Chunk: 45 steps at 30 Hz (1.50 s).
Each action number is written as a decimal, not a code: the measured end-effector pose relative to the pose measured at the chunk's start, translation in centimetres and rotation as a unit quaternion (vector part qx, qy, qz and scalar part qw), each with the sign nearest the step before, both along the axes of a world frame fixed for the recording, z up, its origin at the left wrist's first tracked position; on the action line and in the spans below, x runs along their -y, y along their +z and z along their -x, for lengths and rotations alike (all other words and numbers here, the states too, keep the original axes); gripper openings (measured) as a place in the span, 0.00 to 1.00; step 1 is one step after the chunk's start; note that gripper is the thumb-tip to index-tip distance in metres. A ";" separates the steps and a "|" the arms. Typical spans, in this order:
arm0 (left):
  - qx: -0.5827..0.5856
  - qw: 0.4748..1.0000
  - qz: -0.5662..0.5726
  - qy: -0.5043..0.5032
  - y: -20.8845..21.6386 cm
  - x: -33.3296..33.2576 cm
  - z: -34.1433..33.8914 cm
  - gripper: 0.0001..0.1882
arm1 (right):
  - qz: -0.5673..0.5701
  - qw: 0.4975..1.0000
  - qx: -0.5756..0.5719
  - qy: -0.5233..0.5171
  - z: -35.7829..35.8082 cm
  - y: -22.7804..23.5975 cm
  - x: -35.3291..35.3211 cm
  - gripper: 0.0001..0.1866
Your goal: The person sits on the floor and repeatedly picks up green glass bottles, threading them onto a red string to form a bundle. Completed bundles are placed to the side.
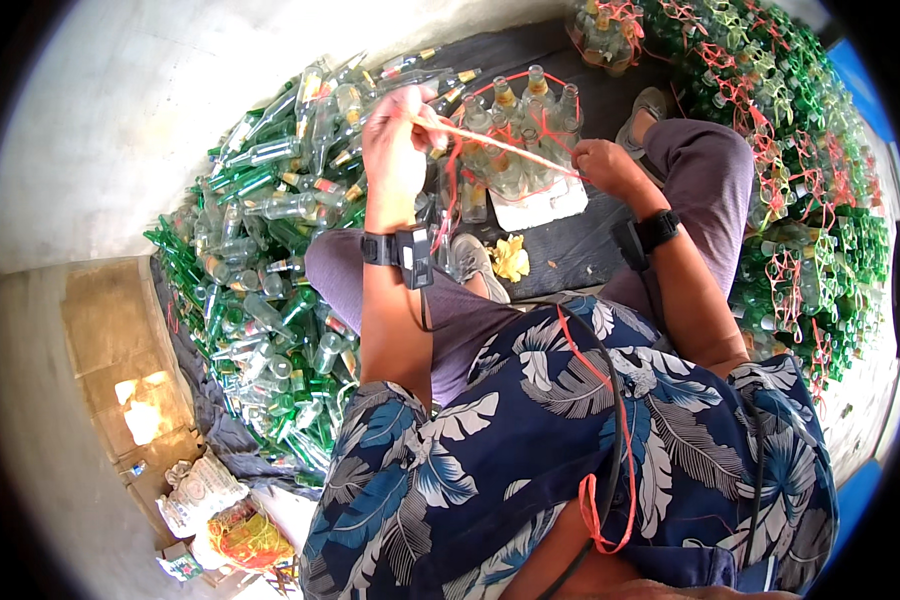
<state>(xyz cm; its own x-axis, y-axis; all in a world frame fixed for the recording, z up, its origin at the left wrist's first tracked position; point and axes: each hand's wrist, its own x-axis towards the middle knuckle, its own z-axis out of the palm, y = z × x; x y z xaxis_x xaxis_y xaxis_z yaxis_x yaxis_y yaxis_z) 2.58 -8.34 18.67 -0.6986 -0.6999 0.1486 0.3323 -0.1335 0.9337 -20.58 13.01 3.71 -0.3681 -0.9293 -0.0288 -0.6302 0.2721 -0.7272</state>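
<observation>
A pinkish-red plastic twine (510,148) runs taut between my two hands, sloping down to the right. My left hand (400,140) is raised at the upper left, its fingers closed on one end. Lower and to the right, my right hand (610,168) pinches the other end in a closed grip. Behind and beneath the twine stands a bundle of clear glass bottles (537,88), upright and close together. Red twine loops around and between their necks. A white flat slab (542,208) shows under the bundle's near side. My hands partly cover the view around it.
Loose green and clear bottles (280,205) are heaped at the left against a wall. Tied bottle bundles (810,260) are stacked at the right, with another bundle (606,35) at the back. A crumpled yellow scrap (509,258) lies on the dark sheet (560,260) between my feet.
</observation>
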 end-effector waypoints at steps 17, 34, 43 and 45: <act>0.434 0.645 0.411 -0.477 -14.8 -13.7 2.2 0.27 | -0.012 1.000 0.022 -0.012 -0.2 1.0 -0.2 0.13; 0.419 0.764 0.472 -0.137 -13.9 -12.2 3.2 0.15 | -0.058 0.994 0.076 -0.057 -0.6 1.2 0.0 0.14; 0.516 0.748 0.401 -0.119 -12.7 -9.2 1.9 0.11 | -0.086 0.993 0.062 -0.044 -0.8 2.0 -0.2 0.13; 0.524 0.679 0.428 -0.285 -15.5 -8.3 0.7 0.14 | -0.076 0.995 0.059 -0.039 -1.0 1.9 -0.1 0.13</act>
<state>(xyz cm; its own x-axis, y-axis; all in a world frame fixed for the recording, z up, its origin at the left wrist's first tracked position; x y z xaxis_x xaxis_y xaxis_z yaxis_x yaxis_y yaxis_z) 1.92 -0.02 3.13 -0.8562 -0.2418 -0.4566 -0.4518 0.7790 0.4347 -19.58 13.07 5.58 -0.4238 -0.8799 -0.2146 -0.5163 0.4294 -0.7410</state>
